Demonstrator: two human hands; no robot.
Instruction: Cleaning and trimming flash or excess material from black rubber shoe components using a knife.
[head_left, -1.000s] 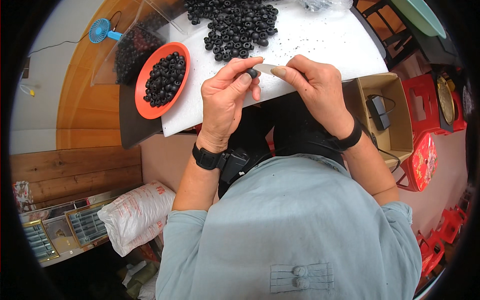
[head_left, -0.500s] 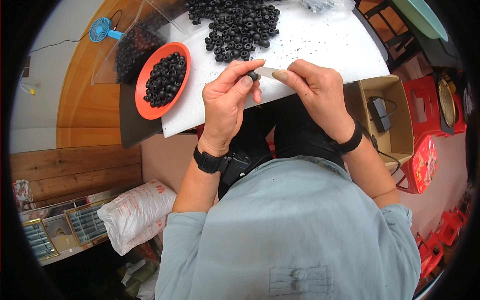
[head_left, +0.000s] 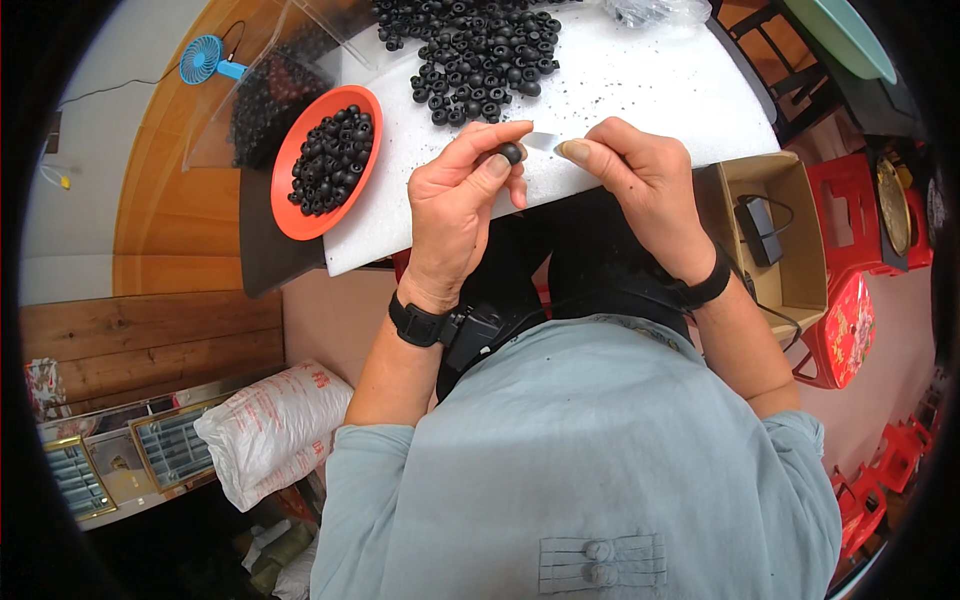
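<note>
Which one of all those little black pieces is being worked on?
Start at the white foam board. At its near edge the left hand pinches one small black round piece between thumb and forefinger. Unlike the pile and orange dish, it is alone, lifted, beside a small blade.

Beyond the orange bowl [head_left: 325, 160], the heap of black rings [head_left: 470, 45] is cut off by the top edge, and the clear bag's [head_left: 260, 100] contents blur.

Far edge of white board [head_left: 640, 110]: blocked by heap of black rings [head_left: 470, 45].
Left edge: orange bowl [head_left: 325, 160] stands over it.
Near edge: left hand [head_left: 462, 205] and right hand [head_left: 640, 180] occupy it.
Right half: bare, passable.
</note>
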